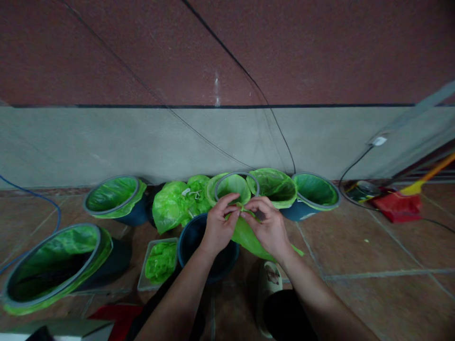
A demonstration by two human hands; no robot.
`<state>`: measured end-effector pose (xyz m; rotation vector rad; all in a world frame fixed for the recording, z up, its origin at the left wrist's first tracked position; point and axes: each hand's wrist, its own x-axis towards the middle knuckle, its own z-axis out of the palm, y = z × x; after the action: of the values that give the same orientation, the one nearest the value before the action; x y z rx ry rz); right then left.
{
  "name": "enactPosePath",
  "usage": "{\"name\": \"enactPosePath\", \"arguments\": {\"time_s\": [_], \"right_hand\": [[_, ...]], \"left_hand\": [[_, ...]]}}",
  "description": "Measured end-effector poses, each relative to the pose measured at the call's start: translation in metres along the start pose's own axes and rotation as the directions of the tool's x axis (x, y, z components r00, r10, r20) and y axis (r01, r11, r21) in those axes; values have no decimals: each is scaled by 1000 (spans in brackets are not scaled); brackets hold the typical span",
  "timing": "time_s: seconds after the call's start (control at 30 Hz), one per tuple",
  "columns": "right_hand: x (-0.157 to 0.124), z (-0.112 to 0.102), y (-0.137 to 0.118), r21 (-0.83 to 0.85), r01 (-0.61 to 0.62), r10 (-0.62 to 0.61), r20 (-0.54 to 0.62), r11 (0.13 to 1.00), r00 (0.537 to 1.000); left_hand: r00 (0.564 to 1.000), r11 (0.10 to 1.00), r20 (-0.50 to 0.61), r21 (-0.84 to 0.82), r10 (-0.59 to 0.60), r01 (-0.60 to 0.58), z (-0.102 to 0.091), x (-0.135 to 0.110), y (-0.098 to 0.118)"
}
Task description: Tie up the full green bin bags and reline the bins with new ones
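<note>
A thin green plastic bag [250, 237] hangs from my two hands, its upper part gathered between the fingertips. My left hand [222, 222] pinches it from the left, thumb and fingers closed. Close beside it, my right hand [268, 222] pinches the same bag from the right. Below my left hand stands a dark blue bin [192, 241] with no liner showing at its rim. Behind the hands is a green-lined bin with a loose grey ring [256, 182] at its mouth.
Several green-lined bins, including one [300, 210] at right and one [117, 213] at left, stand along the wall. A tied green bag [168, 206] sits among them. A clear tub [141, 279] holds folded bags. A red dustpan [398, 206] and cables lie at right.
</note>
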<state>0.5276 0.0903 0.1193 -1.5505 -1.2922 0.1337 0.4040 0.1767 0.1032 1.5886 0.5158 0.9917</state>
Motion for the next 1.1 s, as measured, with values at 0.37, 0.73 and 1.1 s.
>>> {"name": "enactPosePath", "arguments": {"time_s": [0.37, 0.73, 1.1], "right_hand": [[1, -5, -1, 22, 49, -50, 55, 999, 997], [0, -26, 7, 16, 33, -33, -30, 999, 999], [11, -44, 21, 201, 41, 50, -428, 979, 903]], "left_hand": [[995, 1000, 99, 23, -20, 18, 2, 1, -1], [949, 974, 233, 121, -213, 189, -5, 4, -4], [991, 785, 2, 611, -132, 103, -27, 12, -18]]}}
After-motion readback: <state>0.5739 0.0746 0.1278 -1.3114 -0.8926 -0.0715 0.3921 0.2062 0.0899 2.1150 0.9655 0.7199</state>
